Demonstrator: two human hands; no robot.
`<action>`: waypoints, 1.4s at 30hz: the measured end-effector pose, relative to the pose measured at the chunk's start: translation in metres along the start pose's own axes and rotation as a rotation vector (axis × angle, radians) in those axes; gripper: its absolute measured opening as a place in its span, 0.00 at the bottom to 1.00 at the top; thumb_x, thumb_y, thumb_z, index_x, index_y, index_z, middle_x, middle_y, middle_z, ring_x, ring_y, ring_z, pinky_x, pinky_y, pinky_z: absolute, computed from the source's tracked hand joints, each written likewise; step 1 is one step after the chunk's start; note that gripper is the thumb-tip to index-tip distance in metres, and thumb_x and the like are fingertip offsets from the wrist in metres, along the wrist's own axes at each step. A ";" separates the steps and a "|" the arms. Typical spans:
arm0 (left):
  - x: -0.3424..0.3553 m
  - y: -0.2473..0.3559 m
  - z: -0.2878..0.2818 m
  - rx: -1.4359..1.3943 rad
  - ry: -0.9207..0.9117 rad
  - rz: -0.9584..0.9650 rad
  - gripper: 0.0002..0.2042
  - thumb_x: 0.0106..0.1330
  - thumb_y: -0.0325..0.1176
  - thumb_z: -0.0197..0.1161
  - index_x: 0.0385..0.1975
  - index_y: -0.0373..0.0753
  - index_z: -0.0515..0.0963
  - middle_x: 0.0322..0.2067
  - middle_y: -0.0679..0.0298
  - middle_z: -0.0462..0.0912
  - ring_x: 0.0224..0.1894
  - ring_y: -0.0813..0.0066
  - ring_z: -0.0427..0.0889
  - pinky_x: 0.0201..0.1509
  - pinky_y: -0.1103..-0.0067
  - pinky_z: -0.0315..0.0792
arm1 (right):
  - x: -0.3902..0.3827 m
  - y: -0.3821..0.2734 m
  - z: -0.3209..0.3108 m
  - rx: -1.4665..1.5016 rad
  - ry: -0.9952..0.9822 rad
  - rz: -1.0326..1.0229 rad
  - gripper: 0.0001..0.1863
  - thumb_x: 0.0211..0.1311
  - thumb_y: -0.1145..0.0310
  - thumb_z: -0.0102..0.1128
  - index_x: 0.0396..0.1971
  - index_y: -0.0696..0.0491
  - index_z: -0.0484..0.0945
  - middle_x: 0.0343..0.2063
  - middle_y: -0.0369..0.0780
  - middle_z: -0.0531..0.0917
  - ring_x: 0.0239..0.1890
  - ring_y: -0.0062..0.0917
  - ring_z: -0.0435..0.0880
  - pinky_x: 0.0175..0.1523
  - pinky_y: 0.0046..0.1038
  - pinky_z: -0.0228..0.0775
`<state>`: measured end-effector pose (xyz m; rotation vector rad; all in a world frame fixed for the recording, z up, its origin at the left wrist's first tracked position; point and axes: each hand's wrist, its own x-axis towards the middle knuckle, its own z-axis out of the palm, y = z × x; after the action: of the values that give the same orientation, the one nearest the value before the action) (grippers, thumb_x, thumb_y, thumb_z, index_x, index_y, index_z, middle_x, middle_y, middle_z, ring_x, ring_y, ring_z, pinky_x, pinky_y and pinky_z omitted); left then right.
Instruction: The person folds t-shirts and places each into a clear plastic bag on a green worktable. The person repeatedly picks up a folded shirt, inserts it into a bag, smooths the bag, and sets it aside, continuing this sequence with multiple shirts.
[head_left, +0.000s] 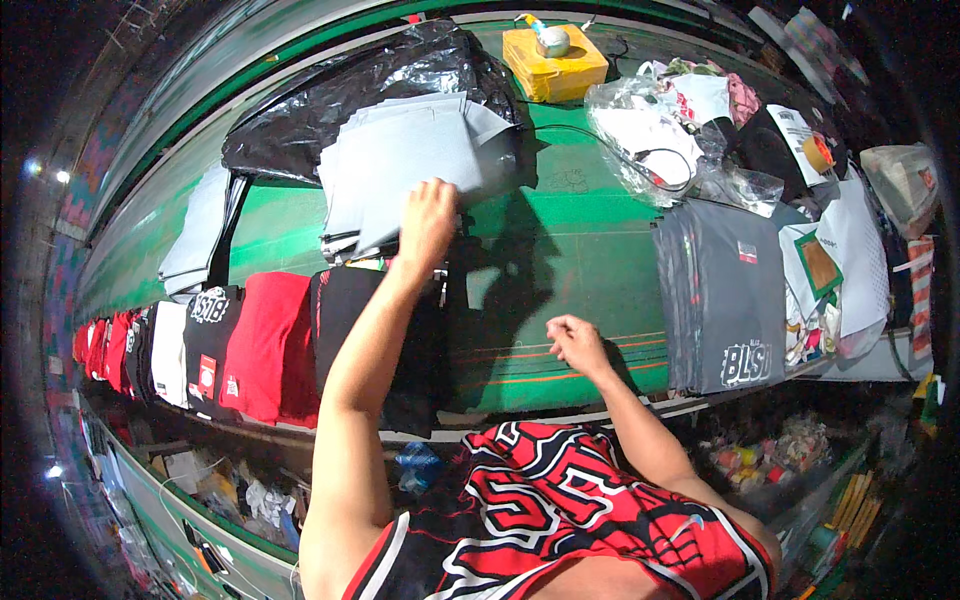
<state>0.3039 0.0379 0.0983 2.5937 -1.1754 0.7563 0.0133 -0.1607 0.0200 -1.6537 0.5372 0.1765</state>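
Observation:
A pile of light grey sheets (385, 150) lies fanned out on a black plastic bag across the green table. My left hand (430, 218) reaches over the pile's near right edge, its bent fingers closed on a grey sheet; the fingertips are partly hidden. The sheet's right part is blurred. My right hand (578, 345) hovers over the green tabletop (590, 250), holding nothing, fingers loosely curled and apart. Below my left forearm, folded black shirts (345, 315) lie in the row along the near edge.
Folded red shirts (268, 345) and white ones (169, 352) continue leftward. A dark grey shirt stack (725, 300) stands at the right. Behind it sit clear plastic bags (650, 130) and a tape roll (818, 152). A yellow box (553, 72) stands at the back, a black bag (430, 60) beside it.

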 end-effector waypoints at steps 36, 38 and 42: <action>-0.151 -0.024 -0.088 0.042 -0.156 -0.458 0.20 0.62 0.24 0.57 0.56 0.40 0.76 0.59 0.57 0.78 0.63 0.53 0.74 0.60 0.57 0.71 | -0.034 -0.024 -0.003 -0.679 0.149 -0.376 0.13 0.61 0.68 0.69 0.44 0.58 0.83 0.40 0.48 0.84 0.43 0.40 0.87 0.49 0.36 0.80; -0.156 -0.049 -0.085 0.034 -0.225 -0.473 0.23 0.66 0.26 0.56 0.63 0.44 0.75 0.62 0.60 0.76 0.67 0.53 0.71 0.67 0.50 0.65 | -0.025 -0.027 0.032 -0.335 -0.019 -0.461 0.14 0.62 0.66 0.70 0.43 0.59 0.83 0.38 0.47 0.85 0.40 0.34 0.88 0.46 0.32 0.81; -0.151 -0.081 -0.086 -0.049 -0.394 -0.421 0.22 0.67 0.31 0.57 0.62 0.51 0.77 0.59 0.62 0.76 0.67 0.54 0.70 0.71 0.46 0.57 | 0.012 -0.047 0.101 -0.161 -0.070 -0.419 0.18 0.66 0.61 0.69 0.47 0.58 0.82 0.37 0.39 0.86 0.41 0.23 0.86 0.46 0.29 0.79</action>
<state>0.2493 0.2215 0.0950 2.8818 -0.6658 0.1337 0.0639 -0.0629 0.0405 -1.8711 0.1176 -0.0320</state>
